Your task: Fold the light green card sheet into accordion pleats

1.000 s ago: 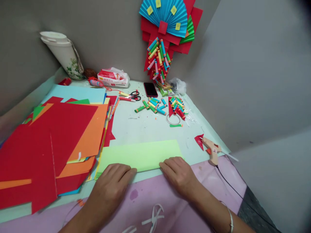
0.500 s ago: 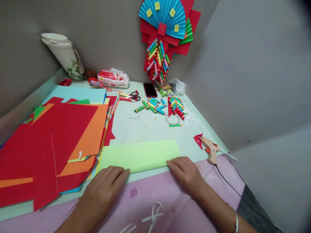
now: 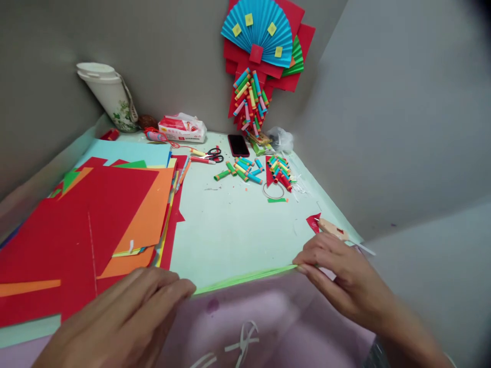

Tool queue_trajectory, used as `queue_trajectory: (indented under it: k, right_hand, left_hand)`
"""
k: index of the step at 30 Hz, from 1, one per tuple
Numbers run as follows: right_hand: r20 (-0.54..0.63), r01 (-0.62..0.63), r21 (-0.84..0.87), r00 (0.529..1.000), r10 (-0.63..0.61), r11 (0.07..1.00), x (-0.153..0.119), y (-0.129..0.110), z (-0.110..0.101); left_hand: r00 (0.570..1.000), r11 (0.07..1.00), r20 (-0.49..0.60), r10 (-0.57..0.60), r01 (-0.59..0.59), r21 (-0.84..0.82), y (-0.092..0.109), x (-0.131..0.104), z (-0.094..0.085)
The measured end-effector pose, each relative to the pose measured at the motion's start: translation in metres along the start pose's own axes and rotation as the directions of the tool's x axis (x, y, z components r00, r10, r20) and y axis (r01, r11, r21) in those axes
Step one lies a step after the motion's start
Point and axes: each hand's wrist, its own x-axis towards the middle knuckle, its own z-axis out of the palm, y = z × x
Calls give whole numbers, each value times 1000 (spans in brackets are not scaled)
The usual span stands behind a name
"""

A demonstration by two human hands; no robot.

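A light green folded paper [image 3: 245, 279] is held up edge-on near the table's front edge, so it shows as a thin strip of layers. My left hand [image 3: 134, 306] has its fingers closed on the paper's left end. At the right end, my right hand [image 3: 341, 273] pinches the paper between thumb and fingers. Beyond my right hand a glue gun [image 3: 333, 229] lies partly hidden, its nozzle over a red scrap [image 3: 312, 222].
Red and orange sheets [image 3: 103, 204] are piled at left. Small paper rolls [image 3: 242, 169], scissors [image 3: 214, 155], a phone [image 3: 238, 145] and a tissue pack [image 3: 182, 129] lie farther back. A white cup [image 3: 111, 94] leans at the wall. A blue fan decoration [image 3: 258, 30] stands behind.
The green paper has gone from lying flat to being held edge-on. My right hand moved right and now covers part of the glue gun; my left hand moved slightly left and nearer.
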Motion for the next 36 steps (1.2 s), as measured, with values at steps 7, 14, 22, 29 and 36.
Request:
queue_trajectory:
  k: [7, 14, 22, 29, 36]
  right_hand:
    - [357, -170, 223, 931, 82, 960, 52, 51, 30]
    - [290, -94, 85, 955, 66, 992, 58, 70, 65]
    - [65, 220, -272, 976, -210, 937, 39, 82, 87]
    - [-25, 285, -396, 947, -320, 873, 20, 87, 94]
    - [-66, 280, -392, 941, -331, 876, 12, 88, 100]
  left_hand:
    - [950, 968, 278, -145, 194, -160, -37, 59, 24]
    - [937, 974, 291, -191, 218, -61, -53, 65, 62]
    - [986, 994, 167, 15, -33, 107, -53, 51, 65]
    - [991, 980, 101, 94, -109, 165, -52, 35, 71]
    - [996, 977, 36, 85, -91, 192, -44, 27, 76]
